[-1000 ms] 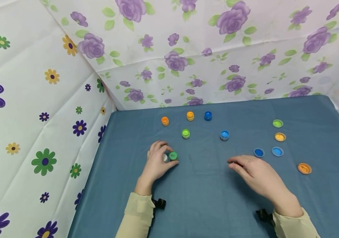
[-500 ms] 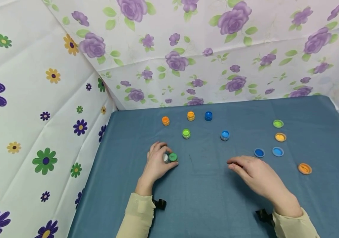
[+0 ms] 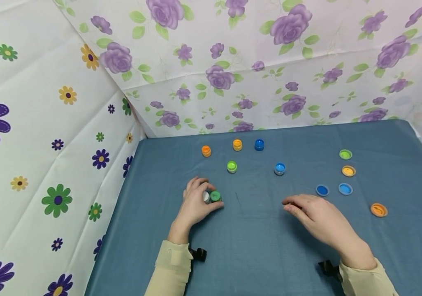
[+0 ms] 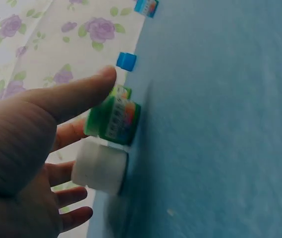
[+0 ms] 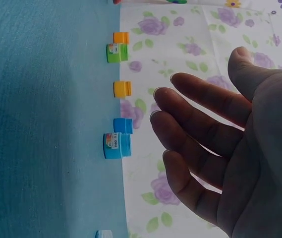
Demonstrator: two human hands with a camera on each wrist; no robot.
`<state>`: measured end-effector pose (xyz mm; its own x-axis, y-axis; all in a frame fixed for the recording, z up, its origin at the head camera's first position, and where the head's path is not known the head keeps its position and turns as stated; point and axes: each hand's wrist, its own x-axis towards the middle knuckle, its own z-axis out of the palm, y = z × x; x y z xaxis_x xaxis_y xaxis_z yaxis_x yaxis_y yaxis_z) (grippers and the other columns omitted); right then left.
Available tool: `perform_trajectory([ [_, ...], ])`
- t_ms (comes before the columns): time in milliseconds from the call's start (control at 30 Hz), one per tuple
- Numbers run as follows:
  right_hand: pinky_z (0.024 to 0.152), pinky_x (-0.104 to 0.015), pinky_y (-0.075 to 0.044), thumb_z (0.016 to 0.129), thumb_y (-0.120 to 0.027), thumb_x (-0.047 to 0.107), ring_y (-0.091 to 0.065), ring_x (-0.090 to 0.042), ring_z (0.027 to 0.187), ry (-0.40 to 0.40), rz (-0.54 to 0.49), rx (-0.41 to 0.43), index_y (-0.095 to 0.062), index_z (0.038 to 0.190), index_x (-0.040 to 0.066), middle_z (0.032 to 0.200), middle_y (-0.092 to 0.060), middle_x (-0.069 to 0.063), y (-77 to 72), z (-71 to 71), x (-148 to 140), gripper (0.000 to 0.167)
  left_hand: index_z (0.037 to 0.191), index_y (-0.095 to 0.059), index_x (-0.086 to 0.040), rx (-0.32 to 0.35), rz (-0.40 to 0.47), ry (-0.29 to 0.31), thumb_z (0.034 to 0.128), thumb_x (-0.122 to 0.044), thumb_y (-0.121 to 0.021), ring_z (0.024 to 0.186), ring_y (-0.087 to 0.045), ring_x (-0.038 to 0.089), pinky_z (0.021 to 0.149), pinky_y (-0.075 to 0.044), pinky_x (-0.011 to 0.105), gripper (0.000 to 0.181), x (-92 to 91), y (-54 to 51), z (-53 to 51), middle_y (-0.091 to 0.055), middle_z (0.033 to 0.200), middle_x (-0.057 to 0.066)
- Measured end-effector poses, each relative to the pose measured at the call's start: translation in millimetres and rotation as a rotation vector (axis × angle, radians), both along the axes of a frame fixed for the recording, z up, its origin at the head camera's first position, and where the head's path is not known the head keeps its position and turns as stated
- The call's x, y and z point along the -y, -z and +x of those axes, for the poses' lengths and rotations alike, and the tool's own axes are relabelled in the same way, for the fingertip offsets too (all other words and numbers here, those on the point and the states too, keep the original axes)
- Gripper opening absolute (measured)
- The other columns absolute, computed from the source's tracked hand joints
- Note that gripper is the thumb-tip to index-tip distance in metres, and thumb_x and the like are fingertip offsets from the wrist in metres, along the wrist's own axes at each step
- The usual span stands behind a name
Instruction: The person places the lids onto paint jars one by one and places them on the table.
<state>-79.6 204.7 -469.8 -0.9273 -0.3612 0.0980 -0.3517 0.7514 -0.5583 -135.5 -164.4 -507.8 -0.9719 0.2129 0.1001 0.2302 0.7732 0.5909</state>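
Green jar (image 3: 215,195): stood capped on the surface (image 3: 251,246) beside a white jar (image 3: 206,197).
Left hand (image 3: 196,201): grip half-closed round it.
Right hand (image 3: 318,216): relaxed, held nothing.
Hold: seemed the step; next move likely called for a firm pinch.

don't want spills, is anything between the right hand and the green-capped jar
Only the thumb of the left hand, at the near side of the green-capped jar; otherwise just blue cloth lies between jar and right hand.
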Motion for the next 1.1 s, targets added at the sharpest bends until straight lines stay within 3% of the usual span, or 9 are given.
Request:
perform_trajectory([
  [100,0.088,-0.049,-0.058,0.109,-0.066,0.033,-0.072,-0.018,0.103,0.002,0.011,0.009,-0.080,0.121,0.021,0.114,-0.076,0.007,0.4,-0.6,-1,0.022,0.126,-0.073,-0.011,-0.009,0.058,0.011,0.0873,-0.035,-0.093,0.156,-0.028,0.042,0.121,-0.022,0.069,0.050,-4.6,-5.2,-2.6,-0.056,0.151,0.015],
  [233,0.087,-0.047,-0.059,0.108,-0.068,0.031,-0.071,-0.016,0.100,-0.001,0.025,0.018,-0.080,0.120,0.021,0.112,-0.076,0.008,0.6,-1.4,-4,0.019,0.134,-0.071,-0.008,-0.024,0.166,0.016,0.0938,-0.032,-0.087,0.153,-0.034,0.041,0.123,-0.026,0.062,0.050,-17.7,-16.8,-12.3,-0.062,0.145,0.013],
  [367,0.083,-0.045,-0.059,0.108,-0.069,0.030,-0.070,-0.012,0.097,-0.008,0.028,0.013,-0.080,0.119,0.021,0.110,-0.075,0.010,1.2,-2.4,-5,0.018,0.135,-0.071,-0.009,-0.004,0.237,-0.047,0.0976,-0.029,-0.083,0.144,-0.046,0.035,0.118,-0.038,0.056,0.044,-33.1,-26.6,-29.4,-0.068,0.136,0.010],
  [467,0.081,-0.043,-0.058,0.108,-0.069,0.029,-0.069,-0.009,0.094,-0.011,0.026,0.010,-0.080,0.118,0.022,0.108,-0.075,0.011,1.8,-2.5,-6,0.016,0.138,-0.070,-0.009,0.064,0.256,-0.119,0.0981,-0.026,-0.083,0.135,-0.053,0.035,0.110,-0.044,0.055,0.045,-43.2,-28.4,-44.6,-0.069,0.134,0.010],
  [633,0.080,-0.041,-0.058,0.108,-0.069,0.030,-0.069,-0.007,0.093,-0.010,0.019,0.022,-0.080,0.119,0.023,0.109,-0.075,0.012,2.9,-1.6,-7,0.017,0.146,-0.064,-0.008,0.218,0.192,-0.186,0.0972,-0.025,-0.083,0.134,-0.052,0.038,0.107,-0.047,0.054,0.055,-56.1,-24.8,-64.6,-0.064,0.140,0.016],
  [733,0.081,-0.042,-0.059,0.108,-0.069,0.030,-0.070,-0.010,0.096,-0.008,0.014,0.023,-0.079,0.121,0.023,0.111,-0.075,0.011,3.1,-1.0,-6,0.018,0.148,-0.062,-0.008,0.269,0.128,-0.211,0.0968,-0.027,-0.083,0.137,-0.050,0.039,0.109,-0.046,0.054,0.059,-61.6,-22.7,-71.8,-0.062,0.142,0.018],
  [1100,0.083,-0.043,-0.060,0.109,-0.068,0.031,-0.072,-0.012,0.100,-0.009,-0.006,0.005,-0.080,0.121,0.022,0.113,-0.076,0.009,3.9,-0.9,-2,0.019,0.146,-0.067,-0.017,0.285,0.034,-0.244,0.0955,-0.025,-0.086,0.120,-0.057,0.033,0.100,-0.051,0.051,0.055,-72.0,-16.6,-86.2,-0.060,0.134,0.015],
])
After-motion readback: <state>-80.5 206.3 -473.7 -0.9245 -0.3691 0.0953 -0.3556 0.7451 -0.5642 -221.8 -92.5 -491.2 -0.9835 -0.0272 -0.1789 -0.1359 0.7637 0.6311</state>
